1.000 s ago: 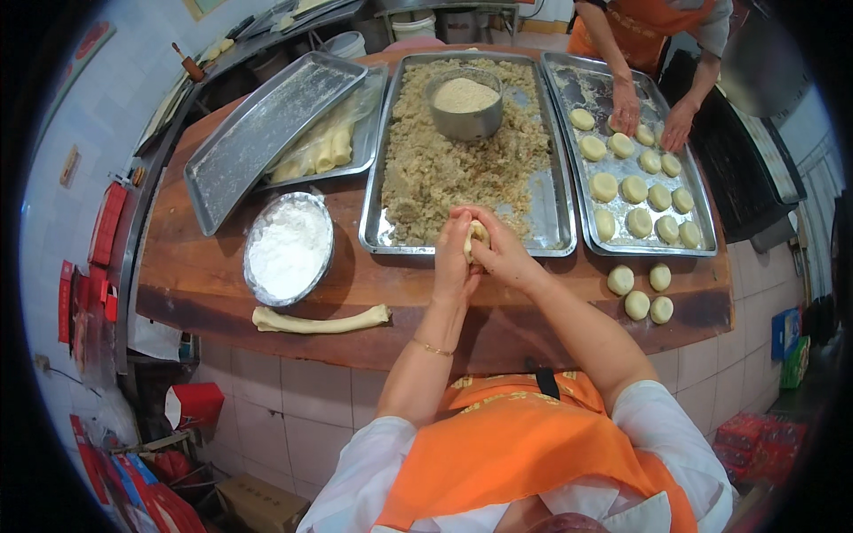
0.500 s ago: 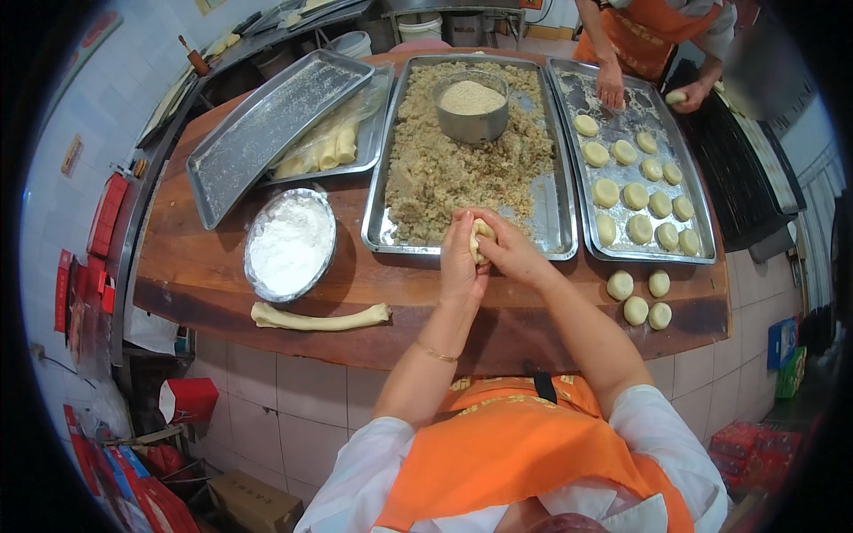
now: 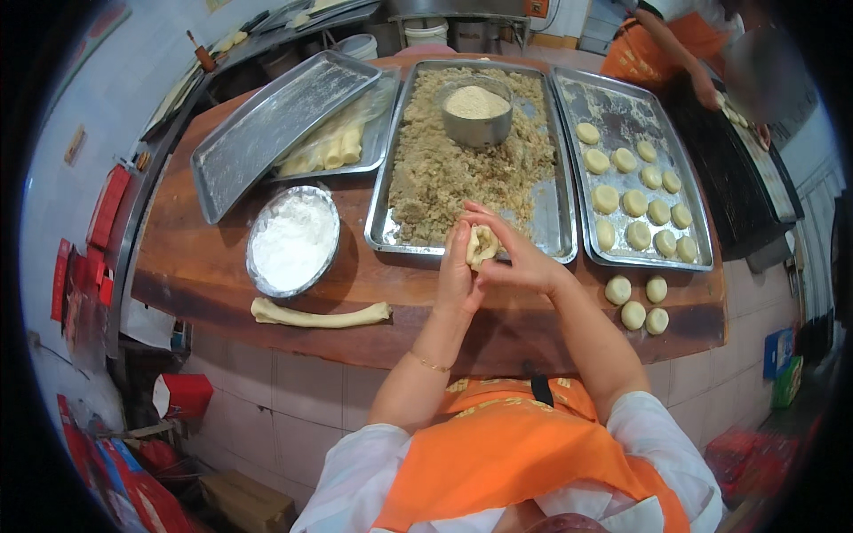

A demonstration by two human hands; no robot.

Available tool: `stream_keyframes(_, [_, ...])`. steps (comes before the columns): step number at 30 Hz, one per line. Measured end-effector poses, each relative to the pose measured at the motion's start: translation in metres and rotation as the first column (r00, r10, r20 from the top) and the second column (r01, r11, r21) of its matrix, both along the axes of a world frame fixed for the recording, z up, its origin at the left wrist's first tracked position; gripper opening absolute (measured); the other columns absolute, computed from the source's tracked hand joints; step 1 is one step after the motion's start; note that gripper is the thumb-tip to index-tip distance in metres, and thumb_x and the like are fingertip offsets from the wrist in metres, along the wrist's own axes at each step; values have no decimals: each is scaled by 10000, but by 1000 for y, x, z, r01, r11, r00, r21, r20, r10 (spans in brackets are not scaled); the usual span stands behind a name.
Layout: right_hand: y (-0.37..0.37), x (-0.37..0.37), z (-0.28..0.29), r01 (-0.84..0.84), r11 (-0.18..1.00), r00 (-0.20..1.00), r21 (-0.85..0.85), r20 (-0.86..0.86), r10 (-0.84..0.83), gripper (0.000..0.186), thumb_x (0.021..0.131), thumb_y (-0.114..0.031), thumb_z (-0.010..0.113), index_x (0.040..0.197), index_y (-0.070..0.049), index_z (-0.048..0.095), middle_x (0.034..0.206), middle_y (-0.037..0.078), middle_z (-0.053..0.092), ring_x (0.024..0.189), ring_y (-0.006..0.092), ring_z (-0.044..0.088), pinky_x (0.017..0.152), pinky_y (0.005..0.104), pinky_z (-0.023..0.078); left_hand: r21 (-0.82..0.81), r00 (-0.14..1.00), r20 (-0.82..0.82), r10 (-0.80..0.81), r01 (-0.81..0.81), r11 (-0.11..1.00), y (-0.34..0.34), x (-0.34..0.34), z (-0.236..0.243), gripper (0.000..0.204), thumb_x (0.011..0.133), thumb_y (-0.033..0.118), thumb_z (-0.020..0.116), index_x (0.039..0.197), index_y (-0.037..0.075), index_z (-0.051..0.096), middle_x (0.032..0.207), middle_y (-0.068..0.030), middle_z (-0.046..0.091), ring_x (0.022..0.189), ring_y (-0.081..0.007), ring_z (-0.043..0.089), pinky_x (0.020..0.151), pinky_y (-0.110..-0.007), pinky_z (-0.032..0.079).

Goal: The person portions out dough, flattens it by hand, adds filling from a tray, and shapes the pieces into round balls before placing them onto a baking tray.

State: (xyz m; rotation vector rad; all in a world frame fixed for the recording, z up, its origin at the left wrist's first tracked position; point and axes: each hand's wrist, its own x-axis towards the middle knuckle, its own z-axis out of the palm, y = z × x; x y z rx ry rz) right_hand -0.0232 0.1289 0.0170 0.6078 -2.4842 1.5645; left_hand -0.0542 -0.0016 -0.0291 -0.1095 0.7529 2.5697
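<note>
My left hand (image 3: 457,277) cups a dough piece (image 3: 482,247) and my right hand (image 3: 528,266) curls round it, beside the crumb tray's (image 3: 548,210) near edge. Its top, mostly covered a moment ago, now shows a hollow, seemingly unsealed.

The bright view bends and blackens toward its edges

Your workpiece is one small, pale yellow piece of dough (image 3: 482,246), rounded in outline. Its visible face is open: an uneven, folded rim surrounds a hollow. You hold it cupped between your left hand (image 3: 457,269) and right hand (image 3: 524,259), which hide its underside, over the near edge of the middle tray (image 3: 418,248).
</note>
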Motion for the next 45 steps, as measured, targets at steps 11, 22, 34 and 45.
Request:
stream_keyframes(11, [8, 20, 19, 53, 966, 990, 252, -142, -17, 561, 937, -361, 661, 1394, -69, 517, 1392, 114, 590, 1356, 269, 525, 1203, 519, 255, 6, 947, -130, -295, 298, 954, -6, 43, 30, 381, 1089, 447, 430, 1360, 185, 485, 1114, 23, 592, 932, -77, 588, 726, -260, 491])
stream_keyframes(22, [-12, 35, 34, 100, 980, 980, 171, -190, -66, 726, 961, -325, 572, 1576, -50, 302, 1179, 121, 728, 1255, 292, 607, 1190, 451, 283, -173, 835, -383, -395, 355, 919, -22, 40, -1, 441, 1039, 583, 452, 1190, 182, 554, 976, 47, 572, 841, -67, 533, 684, -247, 431])
stream_keyframes(34, [-10, 51, 49, 38, 999, 992, -38, -118, -42, 421, 966, -464, 576, 1068, -99, 760, 1217, 90, 728, 1412, 342, 466, 1206, 547, 203, -208, 823, -440, -359, 296, 932, -15, 63, 29, 525, 1042, 536, 480, 1335, 100, 493, 1083, 8, 579, 848, -54, 529, 614, -232, 393])
stream_keyframes(45, [-33, 59, 60, 235, 962, 938, -136, -227, -262, 565, 1019, -563, 461, 1013, -90, 772, 1221, 84, 726, 1421, 303, 462, 1222, 534, 182, -324, 780, -446, -438, 315, 892, -18, 57, 32, 457, 1062, 462, 460, 1327, 97, 531, 1110, -14, 604, 862, -83, 586, 649, -231, 449])
